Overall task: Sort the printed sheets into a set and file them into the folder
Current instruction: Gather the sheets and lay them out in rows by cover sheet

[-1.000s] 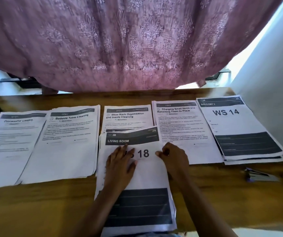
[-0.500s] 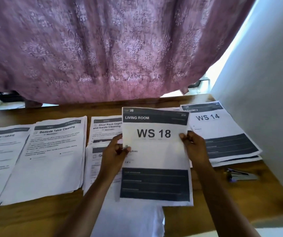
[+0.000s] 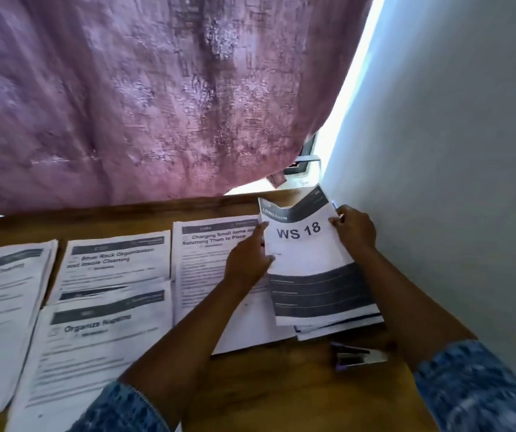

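Observation:
The "WS 18" sheet (image 3: 309, 260), white with dark bands, lies bent over the rightmost stack (image 3: 340, 327) beside the wall. My left hand (image 3: 247, 263) pinches its left edge and my right hand (image 3: 354, 227) holds its upper right edge. Several other printed stacks lie in a row on the wooden table (image 3: 281, 385): "Charging Small Items" (image 3: 200, 275), "Shoe Rack Organization" (image 3: 113, 263), "Organize Napkins" (image 3: 94, 344) and one at the far left (image 3: 1, 300). No folder is in view.
A stapler (image 3: 358, 357) lies on the table just in front of the rightmost stack. A white wall (image 3: 453, 182) runs close along the right. A purple curtain (image 3: 156, 104) hangs behind the table's far edge.
Both hands lifted the "WS 18" sheet off the near centre stack and carried it right, onto the stack that showed "WS 14". The view has swung right.

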`<action>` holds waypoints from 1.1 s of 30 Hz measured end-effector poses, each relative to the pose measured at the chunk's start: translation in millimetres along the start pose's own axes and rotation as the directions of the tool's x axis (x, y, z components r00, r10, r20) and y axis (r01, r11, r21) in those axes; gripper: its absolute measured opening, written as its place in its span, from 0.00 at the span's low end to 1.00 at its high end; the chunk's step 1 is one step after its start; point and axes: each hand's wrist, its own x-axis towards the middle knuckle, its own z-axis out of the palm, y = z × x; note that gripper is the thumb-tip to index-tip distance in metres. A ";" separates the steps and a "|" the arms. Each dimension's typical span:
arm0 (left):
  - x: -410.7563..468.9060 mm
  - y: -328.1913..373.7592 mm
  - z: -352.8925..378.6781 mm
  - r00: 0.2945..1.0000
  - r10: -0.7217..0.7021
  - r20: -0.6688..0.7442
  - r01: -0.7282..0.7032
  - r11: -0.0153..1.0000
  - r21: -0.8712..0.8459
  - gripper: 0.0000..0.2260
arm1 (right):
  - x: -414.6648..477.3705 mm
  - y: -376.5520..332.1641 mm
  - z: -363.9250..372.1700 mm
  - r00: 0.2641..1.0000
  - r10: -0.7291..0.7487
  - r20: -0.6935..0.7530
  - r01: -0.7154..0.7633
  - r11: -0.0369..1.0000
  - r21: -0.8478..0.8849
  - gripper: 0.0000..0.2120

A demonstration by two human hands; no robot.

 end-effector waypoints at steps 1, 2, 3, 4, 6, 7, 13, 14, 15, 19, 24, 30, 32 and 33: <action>1.6 -3.4 9.7 1.000 0.016 0.024 -0.020 0.984 0.178 0.36 | 1.8 4.6 2.2 1.000 -0.012 -0.011 0.011 0.999 -0.035 0.13; 0.8 -5.3 17.0 0.998 0.024 0.060 -0.043 0.941 0.335 0.37 | 0.0 9.1 5.4 0.999 -0.026 -0.028 0.024 0.998 -0.058 0.16; -1.3 -8.1 22.9 0.995 0.020 0.097 -0.060 0.899 0.433 0.36 | -5.3 11.2 9.4 0.998 -0.053 -0.040 0.050 0.997 -0.057 0.19; -3.5 -11.5 26.6 0.993 0.016 0.119 -0.072 0.873 0.482 0.34 | -13.5 12.1 14.8 0.994 -0.101 -0.038 0.100 0.994 -0.040 0.22; -7.1 -15.1 33.5 0.990 0.028 0.135 -0.092 0.865 0.494 0.30 | -34.4 13.7 27.9 0.974 -0.212 0.076 0.216 0.975 -0.047 0.26; -8.5 -15.9 36.9 0.988 0.035 0.149 -0.106 0.859 0.501 0.28 | -44.7 16.0 35.2 0.956 -0.241 0.166 0.258 0.962 -0.086 0.28; -16.3 -8.2 54.0 0.980 0.021 0.200 -0.128 0.834 0.537 0.27 | -63.4 46.2 61.9 0.912 -0.257 0.320 0.324 0.929 -0.180 0.40; -16.4 -6.3 55.8 0.979 0.021 0.203 -0.129 0.833 0.538 0.28 | -61.6 50.1 61.2 0.911 -0.269 0.312 0.337 0.922 -0.190 0.41; -16.0 -4.6 57.7 0.978 0.022 0.207 -0.134 0.828 0.544 0.28 | -60.3 53.5 59.4 0.911 -0.274 0.309 0.343 0.919 -0.195 0.42; -16.6 1.4 54.5 0.981 0.076 0.177 -0.155 0.857 0.491 0.34 | -58.9 55.4 51.9 0.913 -0.302 0.275 0.352 0.923 -0.156 0.50; -50.1 -5.7 5.5 0.989 0.112 -0.094 -0.079 0.951 0.298 0.31 | -89.9 13.2 43.3 0.914 -0.405 -0.037 0.404 0.914 -0.028 0.24; -137.9 -75.7 -69.5 0.952 -0.100 -0.289 0.181 0.946 0.270 0.26 | -187.6 -81.8 52.5 0.923 -0.383 0.038 0.353 0.881 0.314 0.11; -168.6 -100.7 -88.8 0.931 -0.130 -0.341 0.233 0.931 0.281 0.21 | -220.2 -106.2 65.2 0.909 -0.402 0.109 0.342 0.870 0.354 0.09; -183.6 -114.4 -97.1 0.924 -0.138 -0.356 0.249 0.925 0.288 0.19 | -235.9 -117.2 71.1 0.900 -0.399 0.177 0.319 0.878 0.358 0.09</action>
